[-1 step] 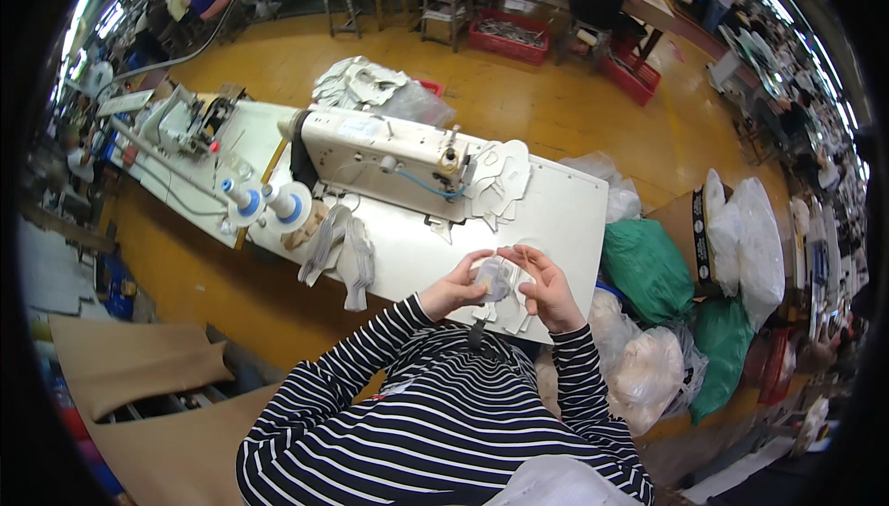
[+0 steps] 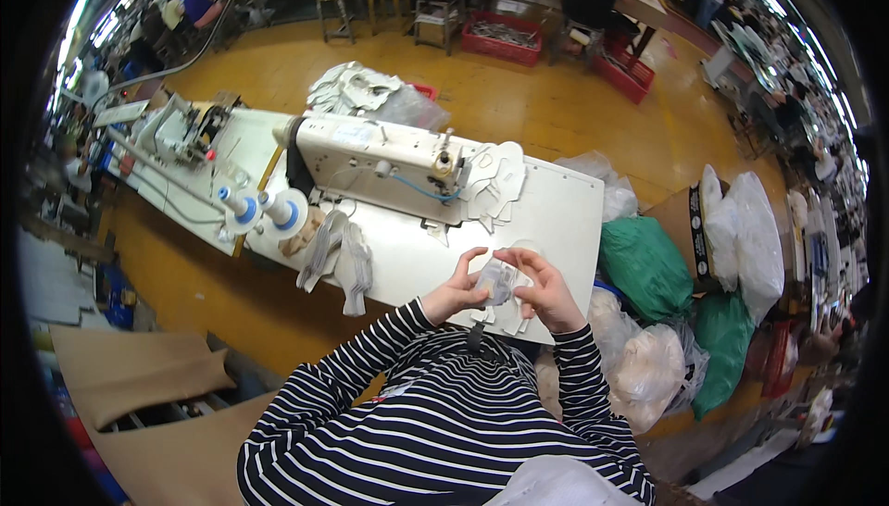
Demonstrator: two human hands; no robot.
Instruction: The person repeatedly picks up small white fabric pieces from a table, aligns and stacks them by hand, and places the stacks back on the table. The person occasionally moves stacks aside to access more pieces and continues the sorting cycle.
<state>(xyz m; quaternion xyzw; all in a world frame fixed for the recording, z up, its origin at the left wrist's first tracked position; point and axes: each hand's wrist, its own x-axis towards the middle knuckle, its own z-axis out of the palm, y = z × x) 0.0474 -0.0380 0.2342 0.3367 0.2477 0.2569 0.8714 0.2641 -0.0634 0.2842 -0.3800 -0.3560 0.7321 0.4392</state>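
My left hand [image 2: 450,297] is closed on the left edge of a small grey-white cut fabric piece [image 2: 497,282], thumb on the near side. My right hand [image 2: 552,299] pinches the same piece at its right side, its fingers curled over the far edge. Both hands hold it just above the near edge of a white sewing table [image 2: 565,200]. Below and between them, several flat white cut pieces [image 2: 507,321] lie on the tabletop, partly hidden by the hands. Beyond stands a cream sewing machine [image 2: 366,159], with a stack of white cut pieces [image 2: 497,184] beside its needle end.
Thread cones [image 2: 283,213] and a bundle of greyish strips [image 2: 350,265] sit at the table's left. White pieces [image 2: 350,87] are heaped behind the machine. Green bags [image 2: 645,267] and a cardboard box [image 2: 681,228] stand on the right. Brown sheets [image 2: 139,372] lie at lower left.
The fabric piece has turned slightly between my hands, and my right thumb and fingers have closed in on its right side. The whole view has shifted a little.
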